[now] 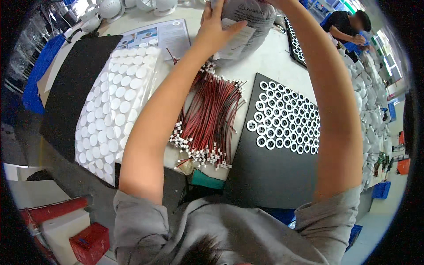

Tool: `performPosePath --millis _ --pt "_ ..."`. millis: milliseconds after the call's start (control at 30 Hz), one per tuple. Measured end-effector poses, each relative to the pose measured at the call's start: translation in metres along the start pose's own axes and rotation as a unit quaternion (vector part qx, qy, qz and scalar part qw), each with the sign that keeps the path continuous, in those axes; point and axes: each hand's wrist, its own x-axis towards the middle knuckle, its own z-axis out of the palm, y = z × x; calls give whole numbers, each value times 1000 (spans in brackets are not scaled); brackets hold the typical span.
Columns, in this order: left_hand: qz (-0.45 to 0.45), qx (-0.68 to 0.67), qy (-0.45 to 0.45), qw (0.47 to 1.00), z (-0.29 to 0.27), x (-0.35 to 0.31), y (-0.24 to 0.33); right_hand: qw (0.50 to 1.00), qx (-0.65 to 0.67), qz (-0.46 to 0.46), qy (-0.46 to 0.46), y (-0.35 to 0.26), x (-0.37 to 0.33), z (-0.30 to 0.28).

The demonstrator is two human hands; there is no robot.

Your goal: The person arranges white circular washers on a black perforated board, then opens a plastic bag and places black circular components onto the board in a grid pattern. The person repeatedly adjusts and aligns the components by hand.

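Observation:
At the far side of the table, a bulky clear plastic bag with a white label and grey contents stands between my hands. My left hand grips its left side, thumb stretched across the label. My right hand is at the bag's upper right, mostly cut off by the frame's top edge, its fingers hidden. Below the bag lies a thick bundle of red and black wires with white connectors. Right of it, rows of white rings with dark centres sit on a black board.
Many white discs in a clear plastic sheet lie on the left, beside black foam. A printed sheet lies behind them. White rounded housings line the back; more stand at right, near another person. A red crate sits lower left.

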Motion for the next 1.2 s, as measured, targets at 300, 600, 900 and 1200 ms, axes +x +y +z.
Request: performPosePath --millis 300,600,900,1200 --pt "-24 -34 -42 998 0 3 -30 927 -362 19 98 -33 -6 2" --pt "-192 -223 -50 954 -29 -1 -71 884 116 334 305 -97 -15 -15" --pt "-307 16 -89 947 -40 -43 -90 876 174 371 253 -111 -15 -35" --pt "-246 136 -30 959 -26 -56 -84 874 164 384 247 -106 -12 -33"
